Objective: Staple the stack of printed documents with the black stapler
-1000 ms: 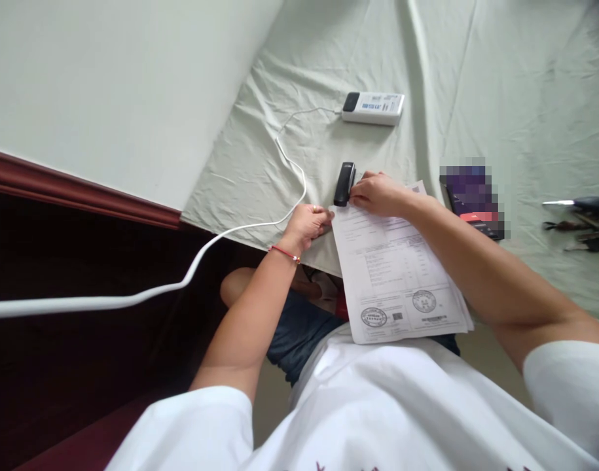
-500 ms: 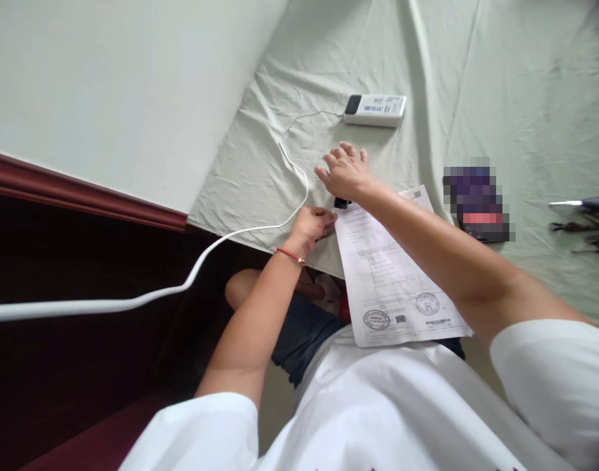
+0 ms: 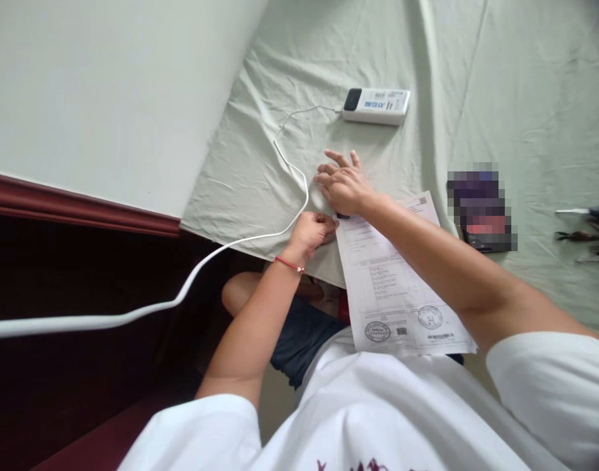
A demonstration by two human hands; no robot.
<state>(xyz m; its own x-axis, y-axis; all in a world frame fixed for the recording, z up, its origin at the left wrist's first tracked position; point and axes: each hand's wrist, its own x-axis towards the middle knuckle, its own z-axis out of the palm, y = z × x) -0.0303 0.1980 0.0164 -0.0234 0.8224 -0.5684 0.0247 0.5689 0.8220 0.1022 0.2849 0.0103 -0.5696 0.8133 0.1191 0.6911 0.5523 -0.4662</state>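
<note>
My white printed paper sheets with round stamps (image 3: 397,288) lie over the near edge of the pale green cloth-covered table (image 3: 525,98). My left hand (image 3: 311,230), fingers curled, pinches their far left corner. Just beyond, my right hand (image 3: 344,186) presses flat, fingers spread, on a small black stapler (image 3: 343,215), mostly hidden beneath it. Farther off, a white cable (image 3: 289,154) runs to a white rectangular power bank (image 3: 376,105).
</note>
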